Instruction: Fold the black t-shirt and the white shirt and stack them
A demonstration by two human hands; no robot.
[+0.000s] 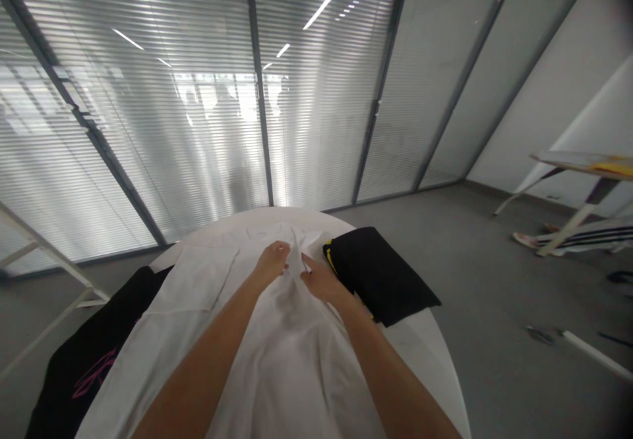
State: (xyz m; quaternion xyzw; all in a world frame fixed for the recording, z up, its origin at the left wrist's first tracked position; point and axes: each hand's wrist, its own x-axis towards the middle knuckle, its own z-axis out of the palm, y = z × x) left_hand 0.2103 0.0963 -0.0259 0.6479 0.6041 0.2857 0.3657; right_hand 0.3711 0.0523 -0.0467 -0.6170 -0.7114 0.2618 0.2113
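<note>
A white shirt [287, 340] lies spread over a round white table, its collar end away from me and a sleeve out to the left. Near the collar, my left hand [273, 261] has its fingers curled on the fabric. Just to the right, my right hand [320, 281] is bent toward it, thumb and fingers closing on the same cloth. A raised fold of the shirt stands between both hands. Beside my right hand sits a folded black garment [383, 274] with yellow edging.
Black cloth with a pink print [93, 373] hangs over the left side of the white table [435, 353]. A metal frame [64, 267] stands at left. Blinds behind glass [316, 136] line the back. Another table [568, 162] and a person's striped trouser leg [598, 236] are at right.
</note>
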